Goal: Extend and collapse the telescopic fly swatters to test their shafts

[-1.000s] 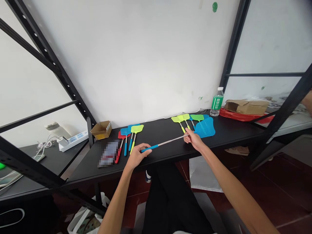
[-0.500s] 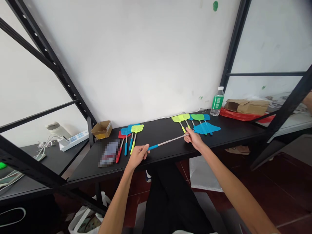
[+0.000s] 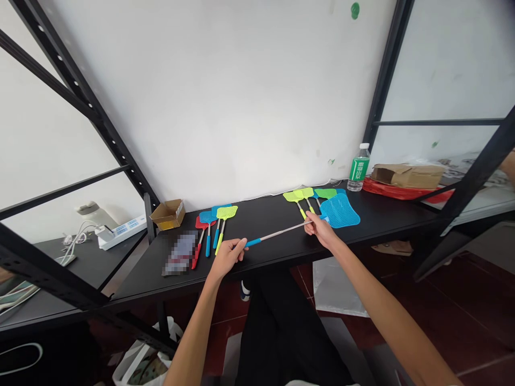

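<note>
Both hands hold one blue fly swatter (image 3: 341, 210) stretched out above the black shelf. Its blue handle end is gripped by my left hand (image 3: 229, 258), whose fingers are closed around it. Farther along, my right hand (image 3: 319, 229) pinches the thin metal rod close to the swatter's head. The blue head faces up toward me, its holes visible. Behind it lie several other swatters, among them a yellow-green swatter (image 3: 292, 197) and a green swatter (image 3: 325, 193). On the left side rest a red swatter (image 3: 200, 244), two blue ones and another yellow-green swatter (image 3: 226, 213).
The black shelf (image 3: 261, 214) carries a small open cardboard box (image 3: 168, 214) at left and a water bottle (image 3: 359, 169) at right. A flattened carton (image 3: 410, 176) lies on red plastic beyond it. Black metal uprights (image 3: 386, 75) flank the shelf. A power strip (image 3: 123, 231) sits at far left.
The blue swatter's head has rolled about its rod, from a slanted, narrow view to a broad face toward me. Both hands stay in nearly the same places.
</note>
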Demonstrator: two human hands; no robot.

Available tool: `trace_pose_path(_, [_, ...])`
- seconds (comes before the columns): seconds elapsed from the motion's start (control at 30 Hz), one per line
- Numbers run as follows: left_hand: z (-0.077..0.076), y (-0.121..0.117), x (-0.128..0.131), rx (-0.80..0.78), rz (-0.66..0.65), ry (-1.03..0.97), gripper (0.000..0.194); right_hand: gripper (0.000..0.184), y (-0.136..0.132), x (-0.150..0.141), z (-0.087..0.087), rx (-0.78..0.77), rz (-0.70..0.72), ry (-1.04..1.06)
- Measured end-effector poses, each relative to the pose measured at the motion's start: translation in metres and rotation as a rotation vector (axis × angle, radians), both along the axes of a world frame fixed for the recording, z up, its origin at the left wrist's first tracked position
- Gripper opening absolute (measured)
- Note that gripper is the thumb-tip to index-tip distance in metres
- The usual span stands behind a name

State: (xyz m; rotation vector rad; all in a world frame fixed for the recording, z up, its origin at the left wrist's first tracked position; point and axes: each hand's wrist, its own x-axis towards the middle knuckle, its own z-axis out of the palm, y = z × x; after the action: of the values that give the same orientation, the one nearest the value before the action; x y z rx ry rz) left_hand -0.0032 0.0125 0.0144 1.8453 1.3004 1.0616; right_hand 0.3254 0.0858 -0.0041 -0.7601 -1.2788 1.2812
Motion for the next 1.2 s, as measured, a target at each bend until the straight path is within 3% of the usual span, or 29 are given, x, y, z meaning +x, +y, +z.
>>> trace_pose_path(0.27, [0.0, 0.0, -0.002, -0.015, 0.001, -0.118, 0.036, 0.05, -0.001, -0.001, 0.002, -0.017, -0.026, 0.043])
trace_pose_path(0.53, [0.004, -0.004, -0.001, 0.052, 0.025, 0.02, 0.04, 0.054, -0.002, -0.001, 0.002, -0.006, -0.005, -0.04])
trace_pose_path(0.83, [-0.005, -0.003, 0.002, 0.126, 0.023, 0.125, 0.03, 0.063, -0.008, -0.003, 0.002, 0.016, 0.113, -0.216])
trace_pose_path(1.2, [-0.005, -0.014, 0.017, 0.412, 0.037, 0.58, 0.031, 0.068, -0.007, -0.001, 0.004, 0.096, 0.168, -0.364])
